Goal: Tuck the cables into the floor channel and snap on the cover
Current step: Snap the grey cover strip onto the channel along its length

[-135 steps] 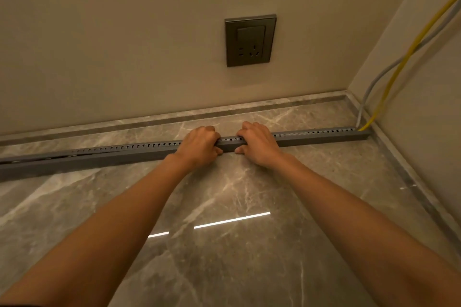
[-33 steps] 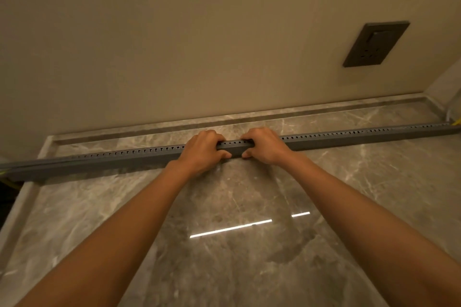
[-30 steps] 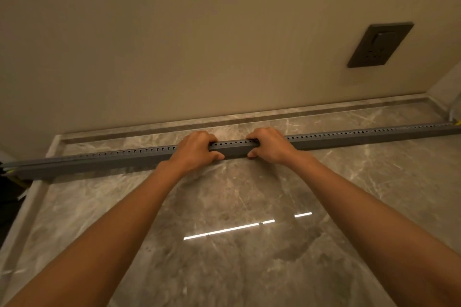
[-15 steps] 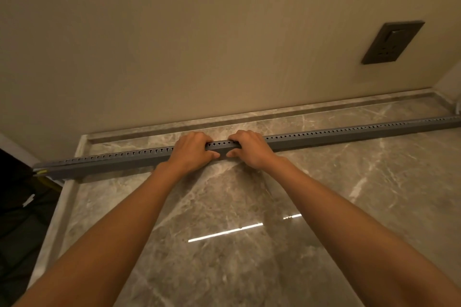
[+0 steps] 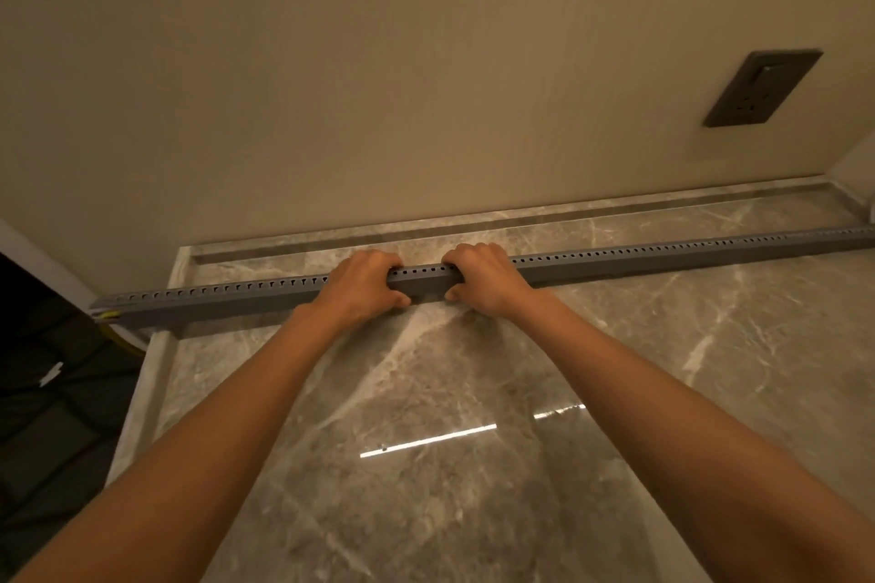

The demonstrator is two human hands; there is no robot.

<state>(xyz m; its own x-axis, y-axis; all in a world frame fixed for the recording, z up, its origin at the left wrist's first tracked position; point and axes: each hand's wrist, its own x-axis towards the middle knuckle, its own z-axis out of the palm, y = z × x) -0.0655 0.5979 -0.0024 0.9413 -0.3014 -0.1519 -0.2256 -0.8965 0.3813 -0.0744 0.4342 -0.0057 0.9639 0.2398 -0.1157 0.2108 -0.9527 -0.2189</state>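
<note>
Your left hand (image 5: 362,286) and right hand (image 5: 483,279) clamp down side by side on the grey slotted floor channel (image 5: 663,257), fingers curled over its far edge and thumbs tucked against its near face, with a short bare stretch of channel between them. Both grips are narrow, closed around the channel itself. It runs along the marble floor (image 5: 426,393) near the foot of the beige wall (image 5: 379,62), well to the left of the dark wall socket (image 5: 762,89), and your hands sit about midway between the socket and the channel's left end. At that end a yellow cable (image 5: 124,336) curls out and drops past the floor's edge; the right end runs out of view. The cover looks seated along the visible length, so the cables appear tucked and the work seems near its close. What probably remains is pressing the stretch from your left hand out to the open end. Whether every clip has caught cannot be told.
</note>
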